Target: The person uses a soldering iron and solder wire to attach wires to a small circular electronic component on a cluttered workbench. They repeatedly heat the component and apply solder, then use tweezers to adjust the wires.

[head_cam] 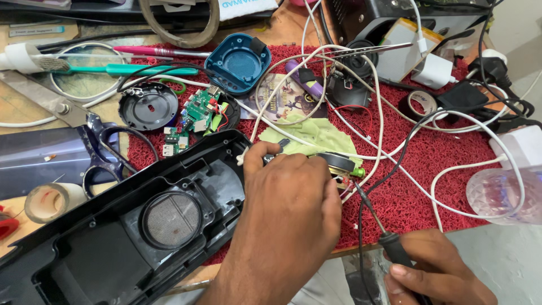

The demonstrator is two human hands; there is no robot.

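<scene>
While pinched together, fingers [265, 155] of the left hand [288, 197] clamped on a small round speaker driver [337, 164] with wires at its base, held just above the red mat [446, 169] near the front edge of the worktop [288, 25]. Wrapped around the black handle of a soldering iron [389, 243], fingers [403, 274] of the right hand [437, 271], closed on it at the front edge, thin tip slanting up to touch the driver's underside. Just left of the left hand, a long black speaker housing [113, 237] with a round mesh grille, lying across the front left corner. Behind it, a green circuit board [199, 113], a black round cover [148, 107] and a blue speaker shell [237, 63]. Under the driver, a green cloth [310, 135]; over the mat, tangled white cables [451, 212]. At the left edge, scissors [99, 152] and a tape roll [48, 200].
</scene>
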